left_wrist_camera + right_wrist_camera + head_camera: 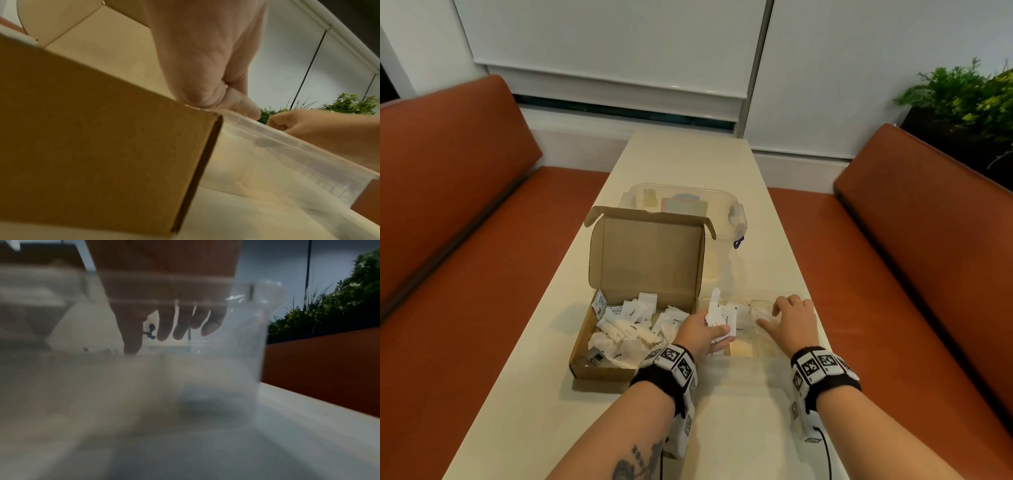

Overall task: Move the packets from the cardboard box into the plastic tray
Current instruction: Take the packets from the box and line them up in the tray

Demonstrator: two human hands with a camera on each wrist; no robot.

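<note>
An open cardboard box (599, 371) sits on the table with several white packets (626, 329) loose inside. Right beside it stands a clear plastic tray (760, 301) with compartments, holding a few packets (736, 322). My left hand (698, 334) is over the tray's left end and pinches a small bunch of white packets (714, 313) that stick upward. My right hand (789, 313) reaches into the tray's right compartment with fingers spread and straight. Seen through the tray wall (246, 353), the right hand's fingers (180, 327) point down and its index tip touches the floor. The left wrist view shows the box side (102, 129) and tray rim (287, 141).
A clear lidded storage container (688, 205) stands just behind the box's raised lid. The narrow cream table (688, 154) runs between two orange benches (465, 240) (928, 257). A green plant (969, 99) is at the far right.
</note>
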